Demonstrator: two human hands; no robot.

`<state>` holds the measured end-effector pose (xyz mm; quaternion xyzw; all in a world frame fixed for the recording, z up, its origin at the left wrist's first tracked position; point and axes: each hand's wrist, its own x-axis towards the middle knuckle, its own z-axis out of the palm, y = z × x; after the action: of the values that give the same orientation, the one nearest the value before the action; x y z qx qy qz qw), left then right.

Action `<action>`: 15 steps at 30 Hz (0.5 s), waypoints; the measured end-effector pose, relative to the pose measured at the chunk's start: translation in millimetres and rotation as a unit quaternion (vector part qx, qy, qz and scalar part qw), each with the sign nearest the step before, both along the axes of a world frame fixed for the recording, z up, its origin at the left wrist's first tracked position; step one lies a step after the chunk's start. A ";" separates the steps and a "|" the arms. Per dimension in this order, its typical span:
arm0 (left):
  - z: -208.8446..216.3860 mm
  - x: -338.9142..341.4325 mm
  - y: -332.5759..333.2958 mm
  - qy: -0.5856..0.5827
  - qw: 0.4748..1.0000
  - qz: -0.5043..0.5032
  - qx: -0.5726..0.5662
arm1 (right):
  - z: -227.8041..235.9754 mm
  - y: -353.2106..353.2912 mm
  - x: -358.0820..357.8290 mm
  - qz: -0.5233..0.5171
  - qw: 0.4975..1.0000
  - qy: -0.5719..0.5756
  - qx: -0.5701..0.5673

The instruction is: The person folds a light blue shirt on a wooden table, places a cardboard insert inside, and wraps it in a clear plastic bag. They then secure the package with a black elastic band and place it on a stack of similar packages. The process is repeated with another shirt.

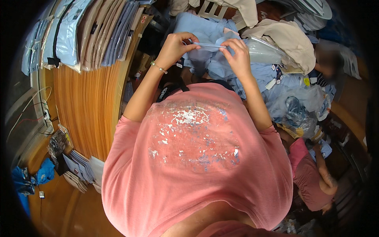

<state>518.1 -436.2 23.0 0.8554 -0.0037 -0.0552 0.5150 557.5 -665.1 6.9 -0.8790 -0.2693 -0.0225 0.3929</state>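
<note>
My left hand (177,48), a bracelet at its wrist, pinches one end of a narrow, folded light blue cloth strip (209,46). The other end is pinched between the thumb and fingers of my right hand (237,57), so the strip is drawn straight between the two. It may be part of a shirt, but I cannot tell which part. Below and beyond it spreads a heap of light blue shirts (219,67). Beside my right hand lies clear plastic wrapping (265,51).
Bagged folded shirts (90,35) stand in a row on the wooden table (87,91) at left. A beige garment (290,43) lies at the upper right. Another person (312,173) sits at lower right, handling light blue cloth. More folded shirts (79,164) lie at lower left.
</note>
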 end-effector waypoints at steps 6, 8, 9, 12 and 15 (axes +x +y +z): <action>-7.0 -5.7 1.2 -0.007 1.000 0.010 -0.004 | -8.9 2.7 -6.1 0.002 1.000 0.000 -0.018; -8.1 -5.6 0.8 0.003 1.000 0.016 -0.008 | -10.1 2.9 -5.7 0.001 1.000 0.001 -0.021; -9.0 -5.8 0.5 0.011 1.000 0.020 -0.013 | -11.0 2.7 -5.3 0.001 1.000 0.001 -0.021; -10.1 -6.1 -2.2 0.035 0.999 0.023 -0.014 | -11.8 1.8 -6.4 -0.002 1.000 -0.005 -0.022; -21.1 -6.4 -2.4 0.106 0.988 0.002 -0.115 | -8.0 2.4 -10.0 -0.005 0.999 -0.014 -0.045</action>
<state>511.7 -438.7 1.9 0.7797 0.0462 -0.1435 0.6077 547.6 -662.7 -1.2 -0.8967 -0.2713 -0.0241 0.3490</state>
